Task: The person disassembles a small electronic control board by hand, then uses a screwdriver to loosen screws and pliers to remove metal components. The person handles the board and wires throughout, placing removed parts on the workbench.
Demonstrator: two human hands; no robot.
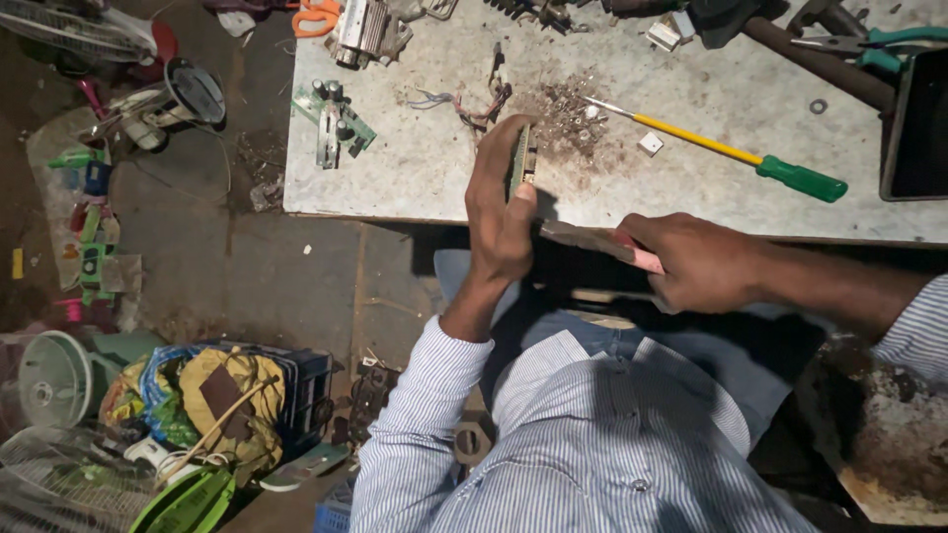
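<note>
Left hand (499, 212) is up at the near edge of the workbench (415, 183), fingers wrapped around a small circuit board (519, 158) held on edge, thumb pressed against its lower end. Right hand (703, 262) sits just beside it, closed around the pink-handled end of a flat metal tool (592, 240) whose tip reaches across to the base of the board, right under the left thumb. Beyond the board, a scatter of small screws and debris (571, 123), and a yellow-shafted screwdriver with a green handle (736, 155) lying loose on the bench.
</note>
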